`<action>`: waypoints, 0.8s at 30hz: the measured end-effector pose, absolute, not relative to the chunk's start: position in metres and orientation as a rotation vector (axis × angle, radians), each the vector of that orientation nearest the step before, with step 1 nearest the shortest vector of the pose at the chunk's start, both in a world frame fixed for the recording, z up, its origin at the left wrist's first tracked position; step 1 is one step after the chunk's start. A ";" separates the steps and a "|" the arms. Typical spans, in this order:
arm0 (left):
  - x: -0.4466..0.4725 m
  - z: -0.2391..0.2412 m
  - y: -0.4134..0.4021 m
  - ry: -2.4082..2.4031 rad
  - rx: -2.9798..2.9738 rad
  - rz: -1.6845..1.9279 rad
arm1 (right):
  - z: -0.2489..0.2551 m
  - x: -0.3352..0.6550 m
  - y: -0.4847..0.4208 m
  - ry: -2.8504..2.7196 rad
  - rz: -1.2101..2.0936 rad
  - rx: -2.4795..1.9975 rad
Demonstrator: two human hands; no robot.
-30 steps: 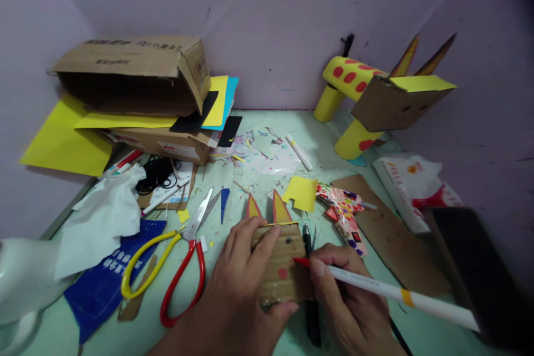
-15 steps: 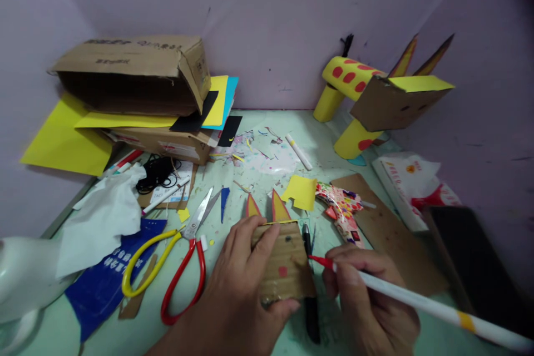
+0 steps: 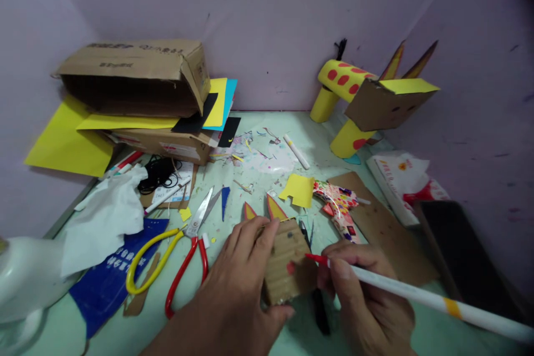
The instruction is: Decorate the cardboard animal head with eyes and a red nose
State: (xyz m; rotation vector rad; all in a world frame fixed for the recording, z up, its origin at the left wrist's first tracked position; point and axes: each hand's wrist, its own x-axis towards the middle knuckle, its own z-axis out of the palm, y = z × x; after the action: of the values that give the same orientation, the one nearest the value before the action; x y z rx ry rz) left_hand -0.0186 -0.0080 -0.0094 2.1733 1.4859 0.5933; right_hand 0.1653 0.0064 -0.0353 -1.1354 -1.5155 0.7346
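Note:
My left hand (image 3: 240, 283) grips a small brown cardboard head piece (image 3: 287, 264) with two pointed yellow-and-orange ears (image 3: 267, 208), a dark dot and a red dot on its face. My right hand (image 3: 367, 300) is closed round a long white marker (image 3: 417, 296) with a red tip and a yellow band; the red tip (image 3: 314, 258) sits at the piece's right edge, just beside the red dot. A black pen (image 3: 320, 311) lies on the table under my right hand.
Scissors with yellow and red handles (image 3: 175, 261) lie left of my left hand. Behind are stacked cardboard boxes (image 3: 142, 75) with coloured paper, a yellow spotted cardboard animal (image 3: 367, 100), a white marker (image 3: 297, 151), a yellow scrap (image 3: 299, 190), patterned paper (image 3: 340, 206), white tissue (image 3: 108, 217) and a dark phone (image 3: 463, 256).
The cardboard piece has been turned slightly in my left hand. The marker's red tip drew off to the right, then came back toward the red dot. The view shifted a little.

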 end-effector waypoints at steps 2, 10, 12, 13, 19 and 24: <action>-0.015 -0.014 -0.010 1.536 2.145 0.648 | -0.034 0.163 0.005 -1.549 0.738 -1.129; -0.008 -0.031 -0.011 1.587 2.213 0.789 | -0.036 0.161 0.005 -1.762 0.724 -1.038; -0.008 -0.031 -0.011 1.579 2.229 0.794 | -0.036 0.162 0.003 -1.821 0.730 -1.034; -0.008 -0.031 -0.011 1.574 2.238 0.792 | -0.036 0.163 0.002 -1.841 0.727 -1.036; -0.007 -0.028 -0.010 1.558 2.252 0.764 | -0.037 0.164 -0.001 -1.882 0.721 -1.076; -0.008 -0.027 -0.011 1.563 2.245 0.779 | -0.037 0.165 0.002 -1.907 0.687 -1.087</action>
State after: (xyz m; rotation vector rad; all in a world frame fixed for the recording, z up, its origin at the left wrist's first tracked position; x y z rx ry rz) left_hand -0.0082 -0.0109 -0.0273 2.2452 1.5628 0.7787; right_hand 0.1649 0.0018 -0.0373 -1.0874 -1.9073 0.6873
